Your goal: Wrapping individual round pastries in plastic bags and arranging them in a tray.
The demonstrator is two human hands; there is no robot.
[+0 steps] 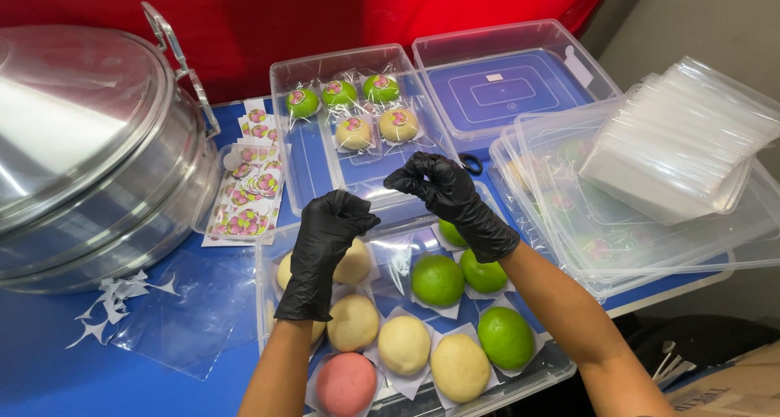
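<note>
Here both gloved hands are up over the near tub (559,365), apart from each other. The left hand (329,250) hangs curled just above the cream buns (404,344), thumb and fingertips drawn together. The right hand (445,191) is higher and further back, its fingertips pinched shut as well. Something thin and clear seems to glint between them, but I cannot tell whether either hand has hold of it.

The tub beneath holds bare buns on paper squares: cream ones in the middle, green buns (437,280) to the right, a pink bun (347,383) at the near edge. The far tub (341,55) has five wrapped buns (354,132), green and cream, each with a flower sticker. More stickers (252,197) lie left of it, beside the steel pot (89,157). A stack of clear bags (682,141) rests on the tubs at right, and a clear sheet (187,311) lies on the blue tabletop (49,360).

To my eye this is the wrapping stage, with the hands working at a bag mouth. Any move on the buns calls for a light touch, as they look soft and sit close together.
</note>
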